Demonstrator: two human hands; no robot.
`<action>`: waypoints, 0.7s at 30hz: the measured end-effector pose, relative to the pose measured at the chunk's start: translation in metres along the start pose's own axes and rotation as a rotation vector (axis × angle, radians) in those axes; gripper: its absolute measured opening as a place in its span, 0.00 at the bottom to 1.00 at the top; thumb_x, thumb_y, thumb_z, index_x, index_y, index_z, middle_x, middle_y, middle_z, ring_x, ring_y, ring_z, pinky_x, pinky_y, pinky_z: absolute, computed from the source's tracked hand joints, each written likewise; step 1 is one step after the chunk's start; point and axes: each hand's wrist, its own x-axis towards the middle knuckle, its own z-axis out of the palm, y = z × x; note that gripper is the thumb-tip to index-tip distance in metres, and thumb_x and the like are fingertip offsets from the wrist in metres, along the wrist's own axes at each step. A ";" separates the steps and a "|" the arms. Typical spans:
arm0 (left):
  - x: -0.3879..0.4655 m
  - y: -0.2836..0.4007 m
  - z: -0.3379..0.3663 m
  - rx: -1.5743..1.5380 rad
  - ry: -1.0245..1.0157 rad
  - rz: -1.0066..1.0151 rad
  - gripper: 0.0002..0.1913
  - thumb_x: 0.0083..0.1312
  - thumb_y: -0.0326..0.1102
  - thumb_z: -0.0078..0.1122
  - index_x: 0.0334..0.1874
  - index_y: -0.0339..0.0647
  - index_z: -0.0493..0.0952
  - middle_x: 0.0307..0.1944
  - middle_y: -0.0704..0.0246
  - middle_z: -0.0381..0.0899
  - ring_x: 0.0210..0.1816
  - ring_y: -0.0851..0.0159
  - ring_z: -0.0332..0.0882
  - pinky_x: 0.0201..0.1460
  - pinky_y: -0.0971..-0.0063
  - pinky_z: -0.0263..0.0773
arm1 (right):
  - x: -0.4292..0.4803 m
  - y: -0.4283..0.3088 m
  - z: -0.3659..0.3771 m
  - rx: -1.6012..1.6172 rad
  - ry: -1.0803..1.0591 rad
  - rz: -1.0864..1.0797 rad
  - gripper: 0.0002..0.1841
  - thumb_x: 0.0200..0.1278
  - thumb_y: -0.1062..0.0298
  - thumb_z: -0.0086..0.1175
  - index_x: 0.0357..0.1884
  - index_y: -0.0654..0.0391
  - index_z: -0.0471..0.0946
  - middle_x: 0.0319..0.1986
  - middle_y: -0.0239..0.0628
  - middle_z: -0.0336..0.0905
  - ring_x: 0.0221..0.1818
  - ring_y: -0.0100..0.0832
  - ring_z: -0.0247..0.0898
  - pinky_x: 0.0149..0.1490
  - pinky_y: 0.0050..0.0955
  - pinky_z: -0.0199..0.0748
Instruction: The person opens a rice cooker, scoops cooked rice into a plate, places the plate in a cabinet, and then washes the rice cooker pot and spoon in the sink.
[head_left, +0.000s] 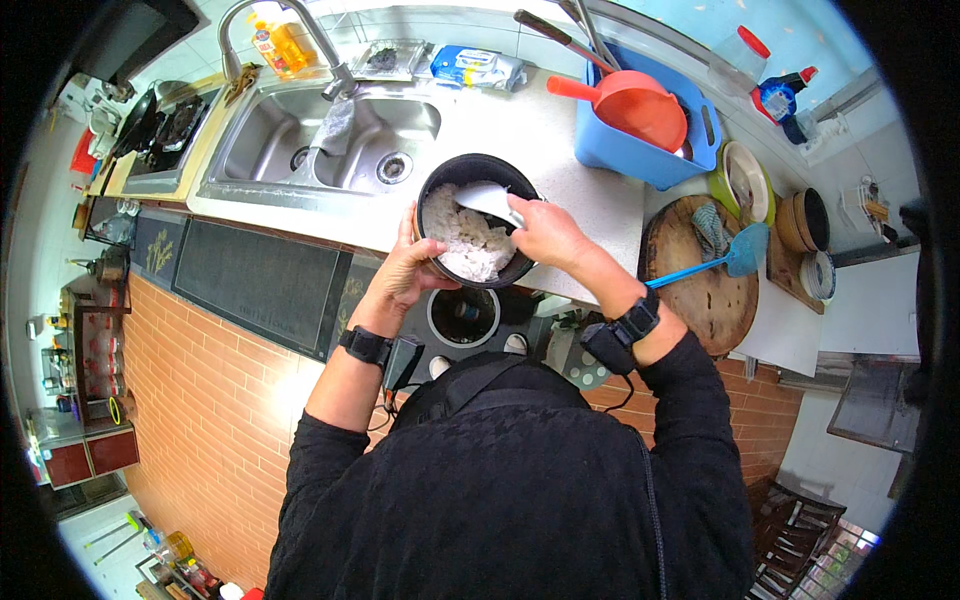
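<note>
A dark round inner pot (534, 180) is tilted over the front edge of the white counter. White cooked rice (469, 244) covers much of its inside, heaped toward the near left. My left hand (409, 274) grips the pot's left wall, thumb near the rim and fingers beneath. In my right hand (544, 232) is a white rice paddle (486, 199), its handle inside my fist. The paddle's blade lies in the pot, against the rice on the far side. Part of the pot's inner wall is hidden by my right hand.
Left of the pot is a double steel sink (274, 135) with a faucet (339, 79) and a grey cloth (335, 127). A blue basket (637, 161) holds a red ladle (641, 109). Rightward, a blue fly swatter (694, 270) lies across a round chopping block (701, 315). A bin (463, 315) stands below.
</note>
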 end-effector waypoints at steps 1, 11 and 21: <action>-0.001 0.000 -0.001 -0.002 0.006 -0.005 0.52 0.48 0.36 0.62 0.75 0.62 0.41 0.65 0.59 0.62 0.57 0.48 0.72 0.40 0.42 0.79 | 0.000 0.005 -0.005 -0.004 -0.009 -0.031 0.24 0.54 0.70 0.48 0.57 0.59 0.72 0.38 0.60 0.78 0.44 0.58 0.74 0.50 0.49 0.72; 0.002 -0.004 -0.018 0.020 -0.022 0.001 0.53 0.46 0.34 0.62 0.76 0.62 0.43 0.68 0.57 0.58 0.62 0.46 0.67 0.41 0.39 0.78 | -0.029 0.007 -0.033 -0.241 -0.118 -0.329 0.10 0.62 0.66 0.50 0.43 0.52 0.81 0.29 0.45 0.80 0.35 0.49 0.76 0.41 0.46 0.73; -0.005 -0.007 -0.003 0.005 -0.008 -0.050 0.49 0.45 0.36 0.57 0.75 0.56 0.49 0.66 0.57 0.61 0.58 0.48 0.69 0.36 0.39 0.77 | 0.010 0.007 -0.046 -0.101 -0.555 -0.385 0.12 0.59 0.67 0.50 0.38 0.62 0.81 0.28 0.50 0.80 0.34 0.50 0.76 0.43 0.43 0.72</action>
